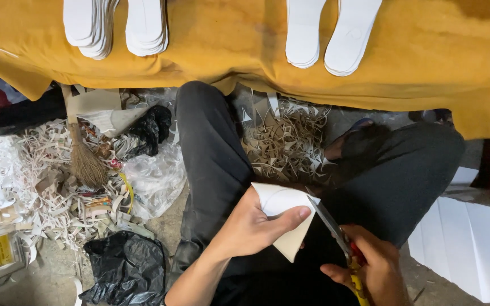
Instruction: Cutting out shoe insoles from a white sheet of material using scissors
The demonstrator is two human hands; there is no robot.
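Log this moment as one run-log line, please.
left hand: holds white sheet | right hand: holds scissors, blades at sheet edge | nearby: white insole stacks on yellow cloth

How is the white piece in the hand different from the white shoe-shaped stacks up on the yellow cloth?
The white piece is a single bent sheet, pinched in the left hand over the lap; the stacks are many flat layers lying on the yellow cloth. The piece meets the scissors held by the right hand; the stacks lie untouched. The stacks have rounded sole outlines; the piece shows a pointed corner. Both are white.
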